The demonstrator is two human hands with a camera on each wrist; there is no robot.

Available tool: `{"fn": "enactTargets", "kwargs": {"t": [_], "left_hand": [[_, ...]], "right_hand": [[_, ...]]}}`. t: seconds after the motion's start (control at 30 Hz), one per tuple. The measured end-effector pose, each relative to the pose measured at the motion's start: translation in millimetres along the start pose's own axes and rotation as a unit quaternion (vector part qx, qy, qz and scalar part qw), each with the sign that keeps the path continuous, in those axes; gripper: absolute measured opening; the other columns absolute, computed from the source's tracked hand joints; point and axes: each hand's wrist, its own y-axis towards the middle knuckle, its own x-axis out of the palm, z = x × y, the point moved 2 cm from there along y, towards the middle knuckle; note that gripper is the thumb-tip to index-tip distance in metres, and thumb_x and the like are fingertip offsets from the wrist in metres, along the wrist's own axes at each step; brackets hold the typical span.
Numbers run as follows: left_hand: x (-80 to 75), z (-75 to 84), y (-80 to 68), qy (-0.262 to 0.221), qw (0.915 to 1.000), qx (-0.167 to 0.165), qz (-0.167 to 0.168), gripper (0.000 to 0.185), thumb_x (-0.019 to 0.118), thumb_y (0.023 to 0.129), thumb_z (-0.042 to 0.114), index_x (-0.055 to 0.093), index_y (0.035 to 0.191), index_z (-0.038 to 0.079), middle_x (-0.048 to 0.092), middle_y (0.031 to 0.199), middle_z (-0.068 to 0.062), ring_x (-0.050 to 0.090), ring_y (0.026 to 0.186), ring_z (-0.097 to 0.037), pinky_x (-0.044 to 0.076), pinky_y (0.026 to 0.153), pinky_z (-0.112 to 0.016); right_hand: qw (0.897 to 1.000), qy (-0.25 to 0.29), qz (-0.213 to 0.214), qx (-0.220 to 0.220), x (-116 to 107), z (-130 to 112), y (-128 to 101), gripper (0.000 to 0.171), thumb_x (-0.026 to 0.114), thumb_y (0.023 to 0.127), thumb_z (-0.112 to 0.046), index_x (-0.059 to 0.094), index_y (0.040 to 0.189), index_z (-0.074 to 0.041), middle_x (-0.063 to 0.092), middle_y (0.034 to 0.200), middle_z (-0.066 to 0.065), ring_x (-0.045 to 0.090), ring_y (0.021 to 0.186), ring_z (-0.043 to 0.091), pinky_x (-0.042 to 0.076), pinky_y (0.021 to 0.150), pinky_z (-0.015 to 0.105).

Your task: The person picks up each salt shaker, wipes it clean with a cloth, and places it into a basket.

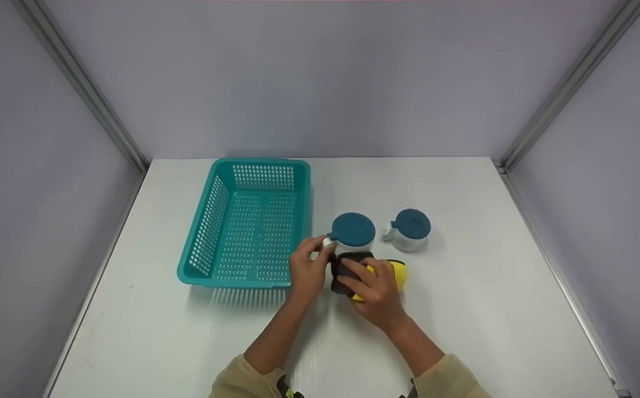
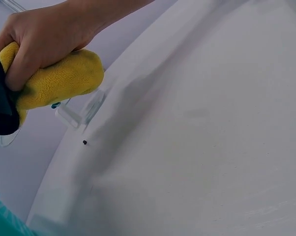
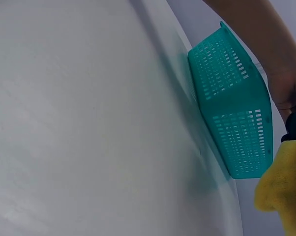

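Observation:
In the head view, my left hand (image 1: 307, 272) pinches the handle of a jar with a round blue lid (image 1: 353, 229). My right hand (image 1: 378, 292) holds a folded yellow and black cloth (image 1: 399, 275) up against the near side of that jar, hiding most of its body. The left wrist view shows the right hand (image 2: 49, 37) with fingers and thumb round the yellow cloth (image 2: 64, 81). At the edge of the right wrist view, the cloth (image 3: 281, 184) hangs below the left hand (image 3: 285, 91).
A smaller blue-lidded jar (image 1: 413, 224) with its own handle stands to the right of the held one. To the left sits a teal perforated basket (image 1: 187, 265), close to my left hand. Pale walls (image 1: 320, 83) enclose the white table (image 1: 132, 331) at the back and sides.

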Motion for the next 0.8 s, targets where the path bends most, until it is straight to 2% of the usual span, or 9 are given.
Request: {"fn": "enactTargets", "kwargs": {"t": [0.2,0.3,0.57,0.7,0.8], "left_hand": [[-3.1,-0.8,0.1,-0.028,0.9987,-0.042,-0.009,0.017,0.069,0.090,0.004,0.072,0.106,-0.002,0.065,0.091,-0.015,0.063,0.085,-0.015,0.060,0.072,-0.027],[-4.7,-0.8,0.0,-0.035,0.9981,-0.049,-0.012,0.017,0.069,0.091,0.004,0.072,0.106,-0.002,0.065,0.092,-0.015,0.063,0.087,-0.016,0.060,0.073,-0.027],[-3.4,-0.4,-1.7,0.000,0.9996,-0.029,-0.002,0.015,0.070,0.090,0.004,0.073,0.104,0.000,0.069,0.089,-0.013,0.064,0.081,-0.016,0.059,0.064,-0.026],[-2.4,1.2,-1.9,0.015,0.9998,-0.010,0.010,0.014,0.070,0.090,0.004,0.074,0.102,-0.001,0.070,0.089,-0.012,0.064,0.082,-0.017,0.058,0.065,-0.032],[-2.1,2.5,-1.0,0.017,0.9997,-0.010,0.016,0.014,0.070,0.089,0.005,0.073,0.102,-0.001,0.069,0.088,-0.012,0.064,0.082,-0.018,0.056,0.068,-0.031]], "right_hand": [[1.000,0.019,0.017,0.018,1.1,-0.1,1.4,0.018,0.066,0.087,-0.023,0.079,0.098,-0.019,0.070,0.121,0.001,0.055,0.104,0.027,0.044,0.082,0.039],[0.999,0.027,0.030,0.022,1.0,-1.4,3.5,0.018,0.066,0.086,-0.022,0.079,0.098,-0.019,0.070,0.121,0.002,0.056,0.103,0.028,0.044,0.082,0.040],[0.997,0.026,0.073,0.027,1.9,-5.3,9.1,0.019,0.067,0.088,-0.023,0.078,0.102,-0.017,0.069,0.123,0.007,0.055,0.101,0.031,0.044,0.085,0.041],[0.997,0.005,0.070,0.022,5.6,-8.2,8.5,0.019,0.067,0.088,-0.023,0.078,0.102,-0.018,0.069,0.123,0.006,0.054,0.102,0.031,0.043,0.083,0.044],[0.998,-0.003,0.054,0.023,8.2,-9.0,6.0,0.019,0.066,0.088,-0.023,0.079,0.101,-0.019,0.069,0.123,0.004,0.053,0.103,0.030,0.043,0.082,0.044]]}}
